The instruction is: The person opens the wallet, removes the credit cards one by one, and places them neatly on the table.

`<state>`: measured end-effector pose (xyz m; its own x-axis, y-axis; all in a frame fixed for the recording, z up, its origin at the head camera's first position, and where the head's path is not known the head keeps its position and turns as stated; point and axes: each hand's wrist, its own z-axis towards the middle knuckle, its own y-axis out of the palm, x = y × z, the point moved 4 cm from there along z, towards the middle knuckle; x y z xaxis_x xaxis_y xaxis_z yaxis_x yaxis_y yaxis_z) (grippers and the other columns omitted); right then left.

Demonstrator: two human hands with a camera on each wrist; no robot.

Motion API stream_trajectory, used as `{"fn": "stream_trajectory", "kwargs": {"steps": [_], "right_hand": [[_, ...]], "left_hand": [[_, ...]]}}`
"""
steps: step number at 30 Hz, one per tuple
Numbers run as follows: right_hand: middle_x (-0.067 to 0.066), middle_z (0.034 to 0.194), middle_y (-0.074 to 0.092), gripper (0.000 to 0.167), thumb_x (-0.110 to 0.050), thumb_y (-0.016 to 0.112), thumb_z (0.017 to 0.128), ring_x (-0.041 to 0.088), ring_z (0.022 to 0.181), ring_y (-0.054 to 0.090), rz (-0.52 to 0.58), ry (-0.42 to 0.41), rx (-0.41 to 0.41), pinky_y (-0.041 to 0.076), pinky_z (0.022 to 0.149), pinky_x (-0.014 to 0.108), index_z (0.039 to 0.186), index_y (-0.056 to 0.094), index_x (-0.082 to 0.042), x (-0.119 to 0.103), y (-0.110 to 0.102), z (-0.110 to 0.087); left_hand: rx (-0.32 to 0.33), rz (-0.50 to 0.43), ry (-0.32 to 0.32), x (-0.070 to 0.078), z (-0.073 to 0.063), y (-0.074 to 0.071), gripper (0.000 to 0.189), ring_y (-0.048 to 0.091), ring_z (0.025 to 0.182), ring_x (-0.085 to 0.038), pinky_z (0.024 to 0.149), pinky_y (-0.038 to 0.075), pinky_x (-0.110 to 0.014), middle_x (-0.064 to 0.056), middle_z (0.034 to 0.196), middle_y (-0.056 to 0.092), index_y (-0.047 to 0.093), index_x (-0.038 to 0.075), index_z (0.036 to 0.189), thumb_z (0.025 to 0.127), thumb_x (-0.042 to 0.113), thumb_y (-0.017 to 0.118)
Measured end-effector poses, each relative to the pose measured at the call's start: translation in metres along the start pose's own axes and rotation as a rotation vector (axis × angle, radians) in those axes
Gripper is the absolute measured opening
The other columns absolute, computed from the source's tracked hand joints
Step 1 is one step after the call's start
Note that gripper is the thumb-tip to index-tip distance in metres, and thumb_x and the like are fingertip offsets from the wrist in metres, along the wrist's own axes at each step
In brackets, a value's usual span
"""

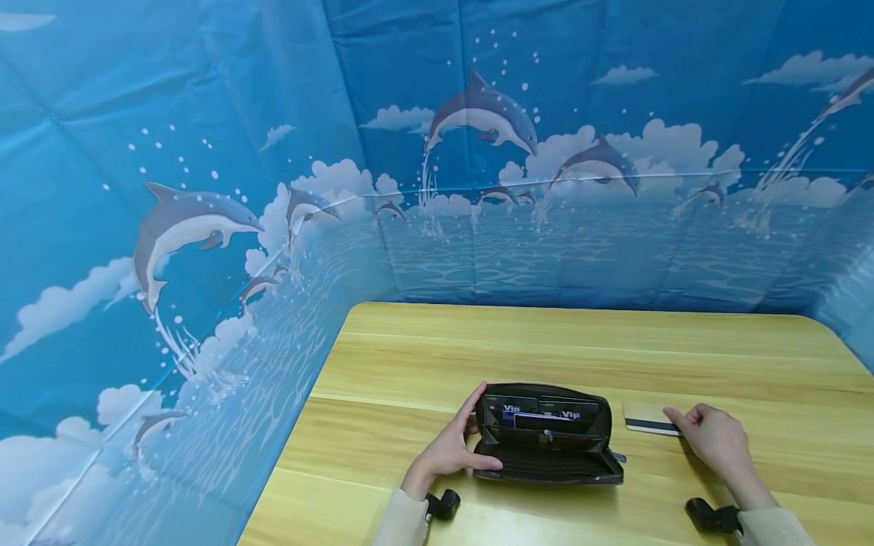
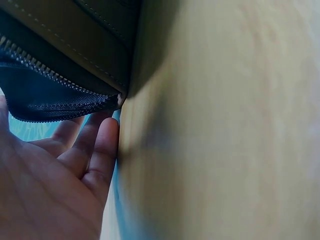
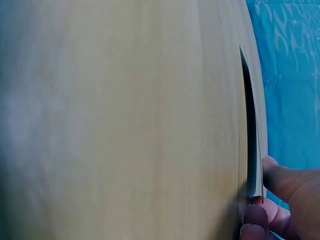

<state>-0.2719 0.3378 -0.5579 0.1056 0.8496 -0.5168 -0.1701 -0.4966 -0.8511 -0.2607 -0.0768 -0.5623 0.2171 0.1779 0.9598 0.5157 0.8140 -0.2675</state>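
Note:
A dark brown zip-around wallet [image 1: 548,469] lies spread wide on the table, several cards marked "Vip" [image 1: 568,407] in its rear slots. My left hand [image 1: 451,451] grips its left side, thumb on the front half and fingers at the back half. Up close in the left wrist view are the wallet's zipper teeth [image 2: 45,71] and folded side. To the right of the wallet, my right hand [image 1: 717,440] pinches the right end of a pale card [image 1: 652,426] with a black stripe. Edge-on in the right wrist view, the card [image 3: 258,130] is tilted slightly off the tabletop.
The wood-grain table [image 1: 410,349] has rounded far corners. A blue curtain with dolphins [image 1: 287,114] hangs behind it and along its left side. A zipper pull [image 1: 618,457] sticks out at the wallet's right end. Each wrist wears a black camera mount [image 1: 444,504].

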Motion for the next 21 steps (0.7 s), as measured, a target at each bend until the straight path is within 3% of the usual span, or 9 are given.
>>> {"fn": "stream_trajectory", "kwargs": {"steps": [6,21], "right_hand": [[0.003,0.057,0.045,0.048,-0.041,0.054,0.096,0.021,0.053,0.044,-0.001,0.014,-0.010,0.031,0.050,0.031,0.066,0.051,-0.003,-0.0015,-0.0016,-0.0005],[0.003,0.058,0.045,0.045,-0.039,0.058,0.094,0.021,0.053,0.043,0.006,-0.008,0.022,0.031,0.050,0.032,0.068,0.050,-0.003,0.0009,-0.0004,-0.0009]], "left_hand": [[-0.001,-0.002,0.025,-0.0014,0.0005,-0.0005,0.114,0.045,0.120,-0.016,0.101,0.035,-0.034,0.002,0.144,0.035,0.005,0.033,0.153,0.073,0.020,0.084],[-0.011,-0.034,0.019,0.0001,0.0001,-0.0007,0.112,0.048,0.117,-0.016,0.098,0.037,-0.033,0.001,0.141,0.039,0.005,0.034,0.153,0.074,0.021,0.084]]}}
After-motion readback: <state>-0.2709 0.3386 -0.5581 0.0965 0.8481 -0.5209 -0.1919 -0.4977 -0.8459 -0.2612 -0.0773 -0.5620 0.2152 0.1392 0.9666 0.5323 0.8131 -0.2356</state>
